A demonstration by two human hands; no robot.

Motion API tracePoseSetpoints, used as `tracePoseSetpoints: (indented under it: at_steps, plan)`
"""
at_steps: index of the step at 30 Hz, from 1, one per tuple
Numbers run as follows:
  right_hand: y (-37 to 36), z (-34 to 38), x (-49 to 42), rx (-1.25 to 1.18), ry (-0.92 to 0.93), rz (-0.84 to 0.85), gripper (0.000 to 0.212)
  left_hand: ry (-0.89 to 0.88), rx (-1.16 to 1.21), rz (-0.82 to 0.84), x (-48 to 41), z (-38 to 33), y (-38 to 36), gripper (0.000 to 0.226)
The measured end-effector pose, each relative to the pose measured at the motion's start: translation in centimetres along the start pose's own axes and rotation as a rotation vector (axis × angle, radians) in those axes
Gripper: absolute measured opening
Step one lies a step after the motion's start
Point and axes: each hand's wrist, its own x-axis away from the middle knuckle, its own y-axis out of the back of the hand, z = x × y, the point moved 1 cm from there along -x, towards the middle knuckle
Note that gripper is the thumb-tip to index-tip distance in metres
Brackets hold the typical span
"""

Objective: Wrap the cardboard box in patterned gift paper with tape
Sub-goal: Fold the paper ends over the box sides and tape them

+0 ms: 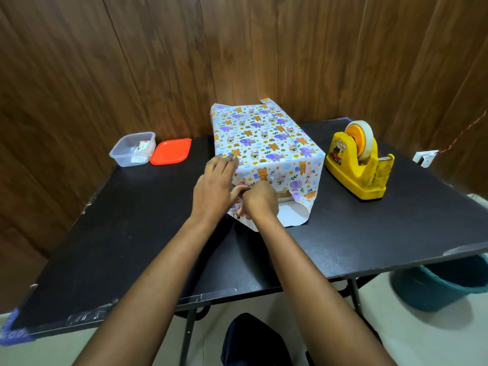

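Left hand (215, 182) presses straight fingers on the patterned gift paper (266, 138) at the near left corner of the cardboard box (284, 195), which stands mid-worktop (132, 233). Right hand (260, 200), touching the left, pinches the loose end flap. A sliver of bare cardboard shows beside it. No tape shows on this fold. Reaching for the yellow tape dispenser (359, 167), well apart on the right, would likely let the flap spring open or crease crooked.

Two bare forearms (163, 273) were seen, uncovered from the wrists down to the lower edge of the view, so any sleeve was left out of sight. The left hand (214, 186) and right hand (260, 200) were likewise bare. Below them, a knee (253, 339) was shown clad in dark navy fabric, faintly creased.
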Motion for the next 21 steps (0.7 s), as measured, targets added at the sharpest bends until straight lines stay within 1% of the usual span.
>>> tracePoseSetpoints:
  at_steps: [2,5,8,11,13,17,19,21]
  plan:
    - [0.1,-0.1,-0.4,0.061,0.007,-0.016,0.017,-0.028,-0.017,-0.028,-0.3,0.0,0.1,0.051]
    - [-0.1,-0.3,-1.1,0.078,-0.017,0.022,0.019,-0.067,-0.022,-0.06,-0.4,0.2,0.2,0.052]
    - [0.1,-1.0,-1.7,0.058,-0.009,0.07,0.028,-0.091,-0.046,-0.061,-0.4,0.4,0.2,0.052]
    - [1.1,-2.4,-1.7,0.091,-0.002,0.101,0.04,-0.091,-0.062,-0.053,-0.4,0.4,0.1,0.051]
    - [1.5,-3.3,-1.9,0.079,0.016,0.061,0.044,-0.087,-0.064,-0.048,-0.4,0.5,0.1,0.051]
    - [1.5,-3.6,-2.2,0.071,0.067,-0.028,0.041,-0.089,-0.066,-0.035,-0.3,0.4,0.1,0.053]
    - [1.6,-3.4,-2.3,0.106,0.068,-0.056,0.043,-0.095,-0.071,-0.041,-0.3,0.4,0.2,0.053]
    - [1.6,-3.5,-2.3,0.159,0.078,-0.079,0.039,-0.1,-0.074,-0.053,-0.3,0.5,0.1,0.052]
